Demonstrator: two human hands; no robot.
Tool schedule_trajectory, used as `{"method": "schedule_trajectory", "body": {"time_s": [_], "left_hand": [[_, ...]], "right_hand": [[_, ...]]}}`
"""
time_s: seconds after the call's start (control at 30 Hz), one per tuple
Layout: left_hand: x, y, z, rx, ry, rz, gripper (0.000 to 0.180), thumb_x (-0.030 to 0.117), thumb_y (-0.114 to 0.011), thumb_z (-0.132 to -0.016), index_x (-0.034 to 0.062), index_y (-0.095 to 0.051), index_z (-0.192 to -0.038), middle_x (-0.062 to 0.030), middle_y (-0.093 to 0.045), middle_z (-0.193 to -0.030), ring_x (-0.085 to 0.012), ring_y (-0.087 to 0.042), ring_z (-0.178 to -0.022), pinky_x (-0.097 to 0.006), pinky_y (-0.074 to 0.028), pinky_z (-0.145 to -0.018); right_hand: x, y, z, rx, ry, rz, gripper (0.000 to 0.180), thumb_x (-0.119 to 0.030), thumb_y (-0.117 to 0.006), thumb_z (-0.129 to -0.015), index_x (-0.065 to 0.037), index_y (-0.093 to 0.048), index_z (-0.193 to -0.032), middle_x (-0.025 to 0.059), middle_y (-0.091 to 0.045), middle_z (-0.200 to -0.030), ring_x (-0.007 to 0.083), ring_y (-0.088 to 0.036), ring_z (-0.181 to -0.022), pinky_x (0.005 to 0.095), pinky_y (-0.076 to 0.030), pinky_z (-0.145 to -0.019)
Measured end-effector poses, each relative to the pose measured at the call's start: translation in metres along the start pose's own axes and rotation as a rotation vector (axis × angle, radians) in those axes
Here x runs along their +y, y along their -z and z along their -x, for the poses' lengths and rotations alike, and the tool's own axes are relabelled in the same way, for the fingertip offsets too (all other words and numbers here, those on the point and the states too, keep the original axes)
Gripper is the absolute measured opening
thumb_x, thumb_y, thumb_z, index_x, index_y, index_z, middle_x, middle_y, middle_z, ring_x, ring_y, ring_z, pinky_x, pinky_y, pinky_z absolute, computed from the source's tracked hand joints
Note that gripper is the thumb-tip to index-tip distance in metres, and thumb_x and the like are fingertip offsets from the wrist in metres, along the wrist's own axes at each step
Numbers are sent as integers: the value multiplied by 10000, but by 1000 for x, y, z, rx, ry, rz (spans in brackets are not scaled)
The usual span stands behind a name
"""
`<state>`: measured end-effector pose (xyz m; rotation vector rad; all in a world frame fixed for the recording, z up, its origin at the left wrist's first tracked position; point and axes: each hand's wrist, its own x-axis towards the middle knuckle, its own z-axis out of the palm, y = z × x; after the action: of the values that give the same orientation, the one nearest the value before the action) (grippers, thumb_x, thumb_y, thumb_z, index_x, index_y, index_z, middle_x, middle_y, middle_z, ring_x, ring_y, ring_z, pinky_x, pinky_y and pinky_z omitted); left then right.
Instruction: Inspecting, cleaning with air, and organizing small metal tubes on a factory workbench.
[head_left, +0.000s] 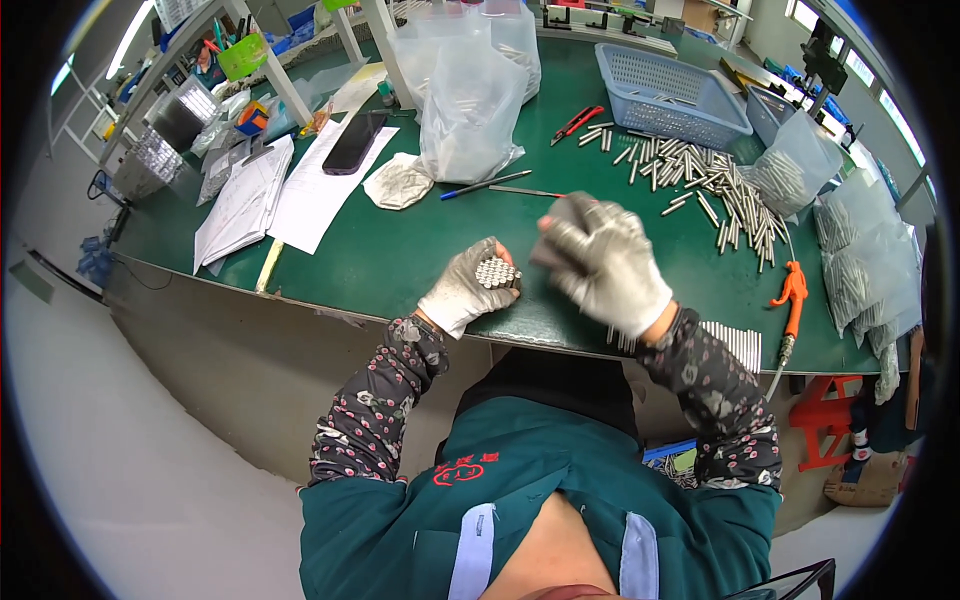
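Note:
My left hand (455, 293), in a white glove with bare fingertips, is closed around a bundle of short metal rods (495, 272) whose round ends face up. It is close to the table's front edge. To its right, my gloved right hand (618, 272) is raised over the table and smeared by motion. A dark grey blur lies at its fingers, and I cannot make out whether it holds anything. Beside my right forearm, a row of metal rods (738, 345) lies side by side along the front edge, partly hidden by the sleeve. A loose pile of similar rods (715, 185) spreads beyond it.
A blue plastic basket (670, 85) stands behind the pile. At the right are rod-filled plastic bags (850, 255) and an orange air gun (790, 295). Farther back lie a red cutter (578, 124), a pen (485, 185), a white cloth (398, 182), a phone (354, 143) and papers (245, 205).

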<state>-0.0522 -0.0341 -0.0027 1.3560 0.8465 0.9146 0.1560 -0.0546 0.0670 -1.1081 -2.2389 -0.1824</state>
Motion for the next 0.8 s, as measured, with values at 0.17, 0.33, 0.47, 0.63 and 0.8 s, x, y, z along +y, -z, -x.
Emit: {"method": "schedule_trajectory", "body": {"time_s": [0.17,0.33,0.47,0.63,0.8], "left_hand": [[2,0,1,-38,19,72,363,-50,-708,-621,74,-500,-891,24,-528,-803,-63,-507,-761,-210,-442,-695],[-7,-4,-1,171,-55,18,370,-73,-701,-618,76,-501,-891,20,-536,-818,-65,-511,-758,-201,-445,-697],[-1,7,-1,-50,38,15,416,-44,-728,-624,49,-505,-962,3,-551,-899,-86,-538,-836,-220,-460,-761],[12,-10,6,26,-57,69,432,-65,-704,-627,67,-482,-974,2,-549,-904,-63,-520,-824,-220,-457,-754],[2,1,3,-27,-2,-19,400,-83,-708,-634,83,-497,-930,27,-539,-864,-65,-508,-828,-210,-432,-757]], "right_hand": [[8,-8,1,-70,7,18,461,-250,-684,-693,-125,-583,-1125,246,-501,-1156,369,-524,-996,428,-399,-863],[-17,-3,-4,-147,324,-252,473,-204,-716,-663,-136,-585,-1113,244,-507,-1145,374,-519,-1009,423,-406,-874],[15,-5,-10,25,-55,171,442,-193,-687,-672,-109,-583,-1093,210,-504,-1136,351,-522,-974,436,-401,-842],[-8,-12,-2,-106,388,-76,382,-142,-669,-681,-146,-594,-1055,214,-489,-1160,359,-522,-996,431,-408,-877],[11,3,-2,-50,173,72,444,-195,-691,-681,-172,-580,-1110,218,-504,-1169,369,-514,-1047,454,-395,-903]]}}
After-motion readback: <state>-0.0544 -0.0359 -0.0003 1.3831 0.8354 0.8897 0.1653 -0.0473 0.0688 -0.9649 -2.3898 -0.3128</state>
